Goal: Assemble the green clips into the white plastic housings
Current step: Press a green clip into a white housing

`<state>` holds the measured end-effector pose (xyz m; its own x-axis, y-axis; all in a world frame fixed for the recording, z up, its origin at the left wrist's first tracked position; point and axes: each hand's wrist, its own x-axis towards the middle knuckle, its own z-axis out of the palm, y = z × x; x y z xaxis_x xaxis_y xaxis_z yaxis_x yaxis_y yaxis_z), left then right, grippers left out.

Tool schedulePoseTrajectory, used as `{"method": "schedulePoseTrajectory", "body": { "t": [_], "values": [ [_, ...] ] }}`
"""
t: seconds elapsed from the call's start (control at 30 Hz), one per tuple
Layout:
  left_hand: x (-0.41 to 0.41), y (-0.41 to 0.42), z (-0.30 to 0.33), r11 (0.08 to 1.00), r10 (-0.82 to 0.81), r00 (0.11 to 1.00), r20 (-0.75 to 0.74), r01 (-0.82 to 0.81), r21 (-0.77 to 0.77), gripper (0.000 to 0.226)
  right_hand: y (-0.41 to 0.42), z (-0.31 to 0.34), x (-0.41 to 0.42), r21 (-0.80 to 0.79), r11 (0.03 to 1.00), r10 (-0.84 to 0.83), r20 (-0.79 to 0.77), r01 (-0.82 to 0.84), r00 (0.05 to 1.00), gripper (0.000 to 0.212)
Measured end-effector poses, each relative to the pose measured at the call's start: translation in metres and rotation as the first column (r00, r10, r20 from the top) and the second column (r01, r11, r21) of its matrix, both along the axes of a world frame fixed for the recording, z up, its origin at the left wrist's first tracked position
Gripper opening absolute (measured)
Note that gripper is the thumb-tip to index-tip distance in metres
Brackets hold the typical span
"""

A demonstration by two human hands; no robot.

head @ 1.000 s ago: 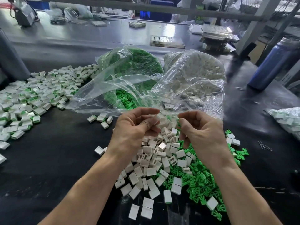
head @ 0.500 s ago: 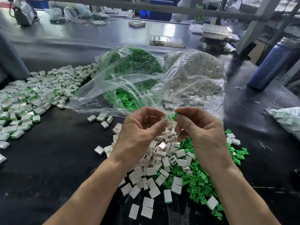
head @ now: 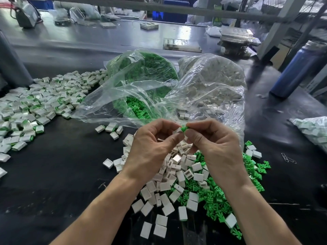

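My left hand [head: 152, 147] and my right hand [head: 214, 145] meet above the loose parts. My right hand pinches a green clip [head: 183, 129] at its fingertips. My left hand's fingers curl round a white housing [head: 177, 130], mostly hidden, right against the clip. Below the hands lies a pile of white housings [head: 177, 175] and, to its right, a pile of green clips [head: 215, 197].
A spread of assembled housings [head: 40, 103] covers the left of the black table. Two open clear bags stand behind: one of green clips [head: 141, 75], one of white housings [head: 212, 78]. A blue bottle [head: 297, 68] stands at right, another filled bag [head: 313, 128] at the right edge.
Both hands have risen from the pile and come together. The green clip now shows between the fingertips, against the housing in my left hand.
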<state>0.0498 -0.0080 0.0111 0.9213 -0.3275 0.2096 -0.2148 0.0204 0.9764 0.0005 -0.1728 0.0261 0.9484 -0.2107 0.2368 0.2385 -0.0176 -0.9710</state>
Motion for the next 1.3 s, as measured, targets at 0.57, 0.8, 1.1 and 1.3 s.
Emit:
{"method": "schedulePoseTrajectory", "body": {
  "t": [0.57, 0.8, 1.1, 1.3],
  "values": [
    [-0.009, -0.009, 0.004, 0.993, 0.118, 0.992, 0.047, -0.117, -0.017, 0.017, 0.010, -0.007, -0.003, 0.081, 0.994, -0.073, -0.051, 0.077, 0.996, 0.008],
    [-0.011, -0.013, 0.007, 0.986, 0.112, 0.993, -0.048, -0.117, -0.116, 0.013, 0.021, -0.009, -0.001, 0.352, 0.933, -0.050, -0.075, 0.073, 0.996, 0.007],
    [-0.011, -0.016, 0.005, 0.990, 0.133, 0.991, -0.013, -0.133, -0.049, 0.011, 0.014, -0.011, 0.000, 0.195, 0.976, -0.086, -0.036, 0.092, 0.996, 0.006],
    [-0.006, -0.008, 0.004, 0.992, 0.115, 0.993, 0.021, -0.115, 0.045, 0.014, 0.000, -0.011, 0.002, -0.152, 0.986, -0.069, -0.047, 0.062, 0.996, 0.009]
  ]
}}
